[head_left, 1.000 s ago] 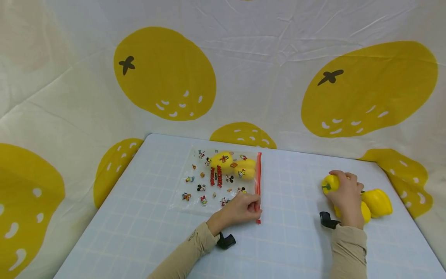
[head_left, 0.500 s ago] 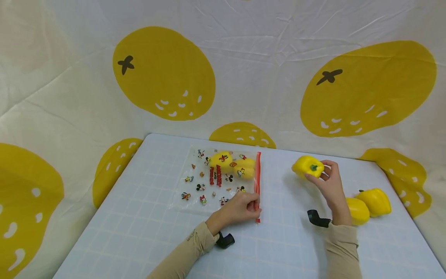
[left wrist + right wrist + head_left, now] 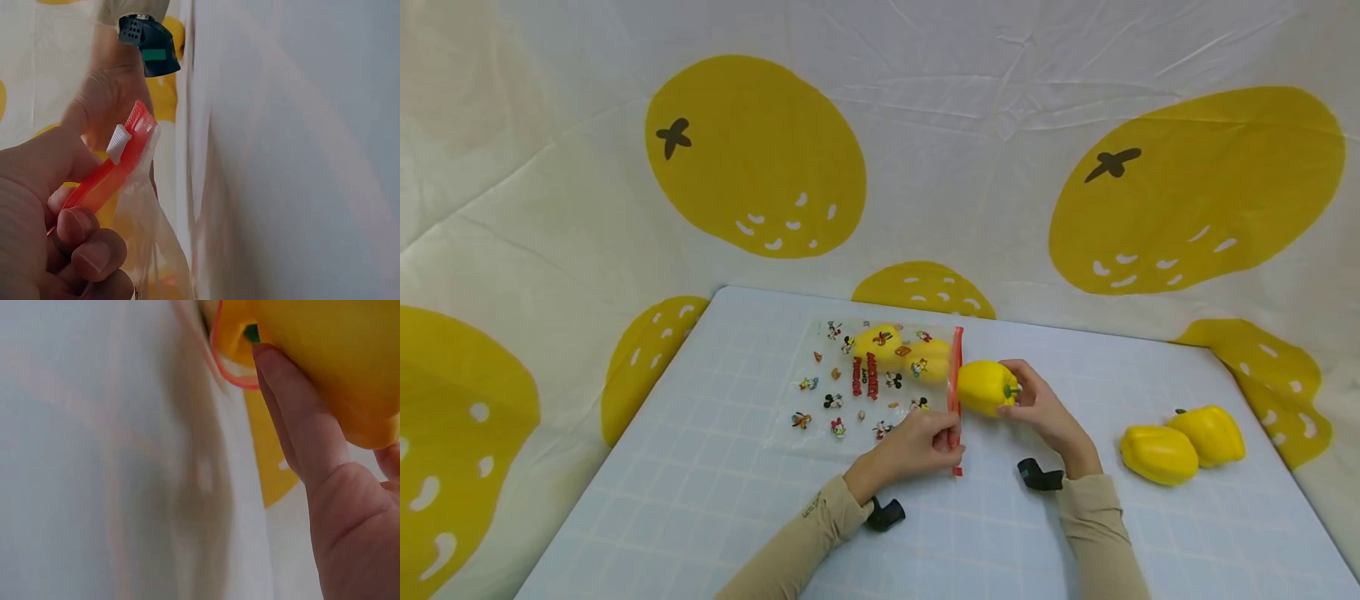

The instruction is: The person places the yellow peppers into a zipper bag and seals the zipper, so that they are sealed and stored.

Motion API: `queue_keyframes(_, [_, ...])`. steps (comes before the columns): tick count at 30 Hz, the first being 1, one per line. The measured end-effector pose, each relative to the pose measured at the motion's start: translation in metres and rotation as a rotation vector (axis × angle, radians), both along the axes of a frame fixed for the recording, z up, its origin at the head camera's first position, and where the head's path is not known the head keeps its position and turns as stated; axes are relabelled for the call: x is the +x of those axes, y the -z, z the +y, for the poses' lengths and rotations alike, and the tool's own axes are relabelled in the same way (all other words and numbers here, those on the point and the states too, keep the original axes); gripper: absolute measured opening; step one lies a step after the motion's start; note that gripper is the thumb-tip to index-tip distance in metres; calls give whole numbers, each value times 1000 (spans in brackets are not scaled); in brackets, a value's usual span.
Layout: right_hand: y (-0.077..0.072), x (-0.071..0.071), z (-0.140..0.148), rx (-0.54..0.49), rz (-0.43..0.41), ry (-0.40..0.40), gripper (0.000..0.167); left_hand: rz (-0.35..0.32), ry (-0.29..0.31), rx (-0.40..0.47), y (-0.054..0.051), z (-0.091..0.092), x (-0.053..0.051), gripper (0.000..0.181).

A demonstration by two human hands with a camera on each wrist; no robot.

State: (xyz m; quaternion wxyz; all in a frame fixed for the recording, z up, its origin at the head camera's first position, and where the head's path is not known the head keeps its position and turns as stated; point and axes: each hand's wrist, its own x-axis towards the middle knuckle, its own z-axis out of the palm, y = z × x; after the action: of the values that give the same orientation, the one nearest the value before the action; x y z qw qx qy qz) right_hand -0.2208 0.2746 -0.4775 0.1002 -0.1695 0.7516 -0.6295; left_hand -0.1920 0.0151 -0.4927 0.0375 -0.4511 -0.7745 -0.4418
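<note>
A clear zip bag [image 3: 842, 425] printed with cartoon figures lies on the table, its red zip edge [image 3: 957, 358] facing right. Yellow peppers [image 3: 880, 343] show through the plastic at its far end. My left hand [image 3: 910, 450] pinches the near end of the red edge; in the left wrist view a white slider [image 3: 117, 144] sits on that edge beyond the thumb. My right hand [image 3: 1041, 408] holds a yellow bell pepper [image 3: 983, 385] with a green stem, right at the bag's mouth. In the right wrist view the pepper [image 3: 337, 356] rests against the fingers.
Two more yellow peppers [image 3: 1159, 454] lie side by side at the right of the table [image 3: 1000, 550]. Behind the table hangs a white cloth [image 3: 955, 167] with large yellow fruit prints. Each wrist carries a black camera mount [image 3: 1039, 475].
My right hand has picked the pepper off the group at the right and brought it left to the bag's mouth. The left hand stays on the red edge.
</note>
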Motion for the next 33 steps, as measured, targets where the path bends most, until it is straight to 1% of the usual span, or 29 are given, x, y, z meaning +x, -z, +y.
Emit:
queue_keyframes(2, [4, -1, -6, -27, -12, -56, 60, 15, -9, 0, -1, 0, 0, 20])
queue_keyframes(4, [8, -1, -11, -32, -23, -101, 58, 31, -23, -6, -2, 0, 1, 20])
queue_keyframes(9, [11, -3, -25, 41, -22, -131, 58, 32, -37, -11, -4, -1, 1, 20])
queue_keyframes(13, [10, -2, -31, 93, -7, -136, 62, 20, -36, -6, -4, -1, 2, 20])
queue_keyframes(15, [9, -1, -33, 136, 14, -119, 63, 14, -37, -2, -5, -1, 2, 20])
queue_keyframes(18, [7, -1, -37, 202, 45, -48, 62, 12, -39, 5, -4, -2, 2, 20])
queue_keyframes(22, [4, -1, -44, 213, 41, 43, 60, 18, -38, 21, -4, -2, 3, 20])
queue_keyframes(24, [1, 0, -49, 207, 45, 66, 60, 24, -37, 26, -4, -1, 3, 20])
queue_keyframes(25, [-1, 0, -51, 203, 50, 69, 59, 31, -36, 28, -5, -1, 3, 20])
queue_keyframes(27, [-10, 4, -55, 205, 71, 71, 56, 31, -30, 36, -5, -1, 2, 19])
queue_keyframes(28, [-14, 7, -57, 202, 83, 68, 54, 32, -29, 39, -5, -1, 2, 19])
queue_keyframes(31, [-25, 12, -60, 200, 86, 60, 44, 34, -27, 37, -6, -1, 2, 19])
queue_keyframes(32, [-28, 14, -61, 196, 83, 58, 41, 27, -24, 39, -6, 0, 2, 19])
queue_keyframes(33, [-24, 13, -59, 187, 77, 55, 40, 27, -24, 36, -5, 0, 2, 19])
